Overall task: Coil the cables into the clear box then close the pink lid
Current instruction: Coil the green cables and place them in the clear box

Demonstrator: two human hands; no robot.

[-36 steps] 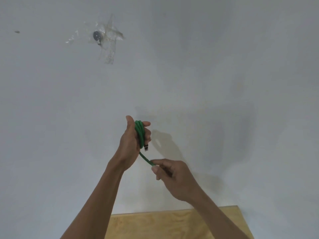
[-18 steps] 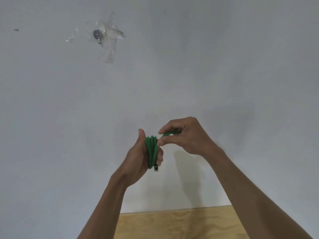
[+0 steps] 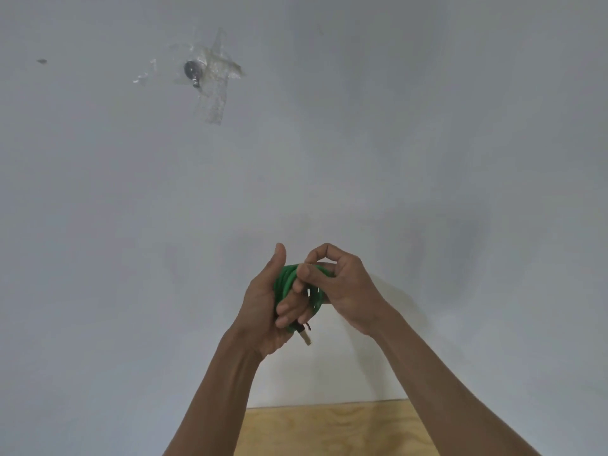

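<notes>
The person stands with both bare arms raised in front of a plain pale grey wall (image 3: 427, 126), hands meeting at about the middle of the view. The left hand (image 3: 263, 304) is upright, thumb pointing up, its fingers curled round a thin green cable wound into a small bundle of loops (image 3: 285, 280); its grip is narrow and full of cable. The loops lie side by side across the palm and fingers. From the bottom of the bundle, just below the left fingers, a short dark plug with a pale metal tip (image 3: 304, 336) pokes out and points down and to the right.

The right hand (image 3: 342, 287) comes in from the right and touches the bundle. Its thumb and forefinger are bent into a ring and pinch the top strand of the green cable, while the other fingers curl behind the loops; this grip is also narrow, closed on the cable.

Below the arms, at the bottom edge, shows the corner of a light plywood desk (image 3: 329, 429). High on the wall to the left, a small round metal piece (image 3: 190, 72) is held by crossed strips of clear tape (image 3: 217, 90).
</notes>
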